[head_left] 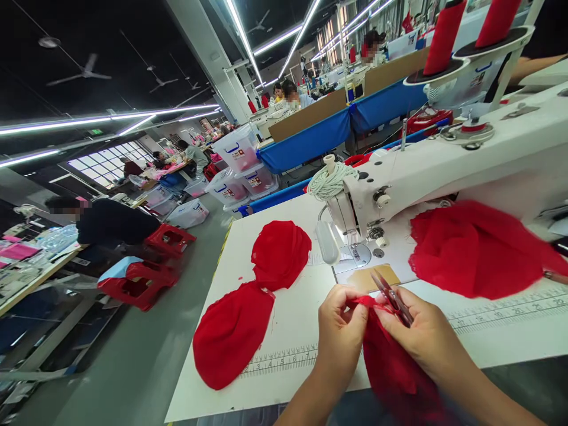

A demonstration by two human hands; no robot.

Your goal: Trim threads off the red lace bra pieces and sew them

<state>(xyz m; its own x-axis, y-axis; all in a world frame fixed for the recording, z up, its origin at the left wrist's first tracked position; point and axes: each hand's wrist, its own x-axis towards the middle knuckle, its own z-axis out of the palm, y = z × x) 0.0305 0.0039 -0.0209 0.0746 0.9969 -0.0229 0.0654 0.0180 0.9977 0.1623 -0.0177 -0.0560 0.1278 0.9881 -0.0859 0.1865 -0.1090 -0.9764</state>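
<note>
A piece of red fabric [390,361] hangs over the table's front edge, its top edge stretched between my two hands. My left hand [341,331] is closed, pinching that edge between thumb and fingers. In my right hand [421,331] a pair of thread snips [393,297] is gripped, blades pointing up and away. The thumb and fingers of this hand also press on the fabric. Just beyond my hands is the sewing machine [399,177], with a tan patch [373,276] on its bed. More red fabric [479,248] lies under the machine arm.
Two red fabric pieces [233,337] lie at the left of the white table [199,408], which has a printed ruler [293,358]. Red thread cones [444,41] stand above the machine. Plastic bins [239,148], red stools [137,284] and other people at work are beyond.
</note>
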